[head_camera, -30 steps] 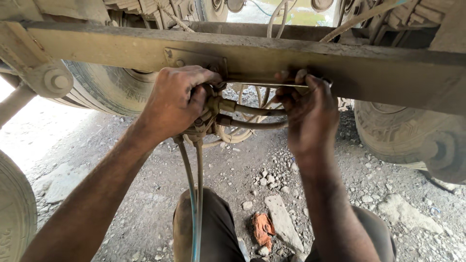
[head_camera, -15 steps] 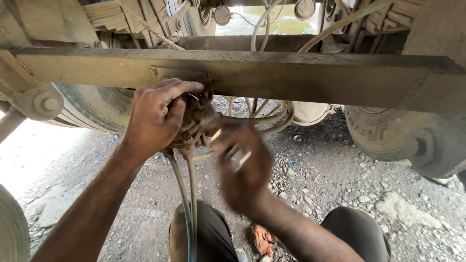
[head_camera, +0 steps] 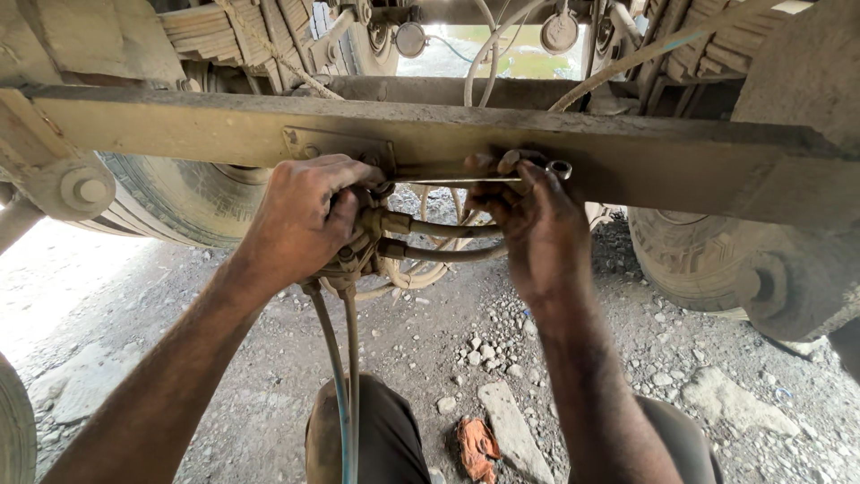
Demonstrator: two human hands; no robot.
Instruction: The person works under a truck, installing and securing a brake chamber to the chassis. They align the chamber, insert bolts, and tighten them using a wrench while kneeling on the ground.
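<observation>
Working under a vehicle with two bare hands, both raised to one dusty tan steel cross-beam (head_camera: 627, 152). Gripping with the left hand (head_camera: 300, 220), fingers clamped around a grimy metal valve fitting (head_camera: 358, 246) hanging just below the beam. Holding with the right hand (head_camera: 533, 224), fingers closed on one slim silver ring spanner (head_camera: 484, 173), lying flat along the beam's lower edge, ring end poking out to the right. Running sideways from the fitting: two dull grey hoses (head_camera: 448, 240), one above the other. Dropping from it: two thin greenish tubes (head_camera: 340, 376). Flanking the scene: two worn tyres (head_camera: 179, 202). Lying on the gravel ground (head_camera: 412, 341): one crumpled orange rag (head_camera: 477, 445) beside one pale flat stone (head_camera: 515, 430).
</observation>
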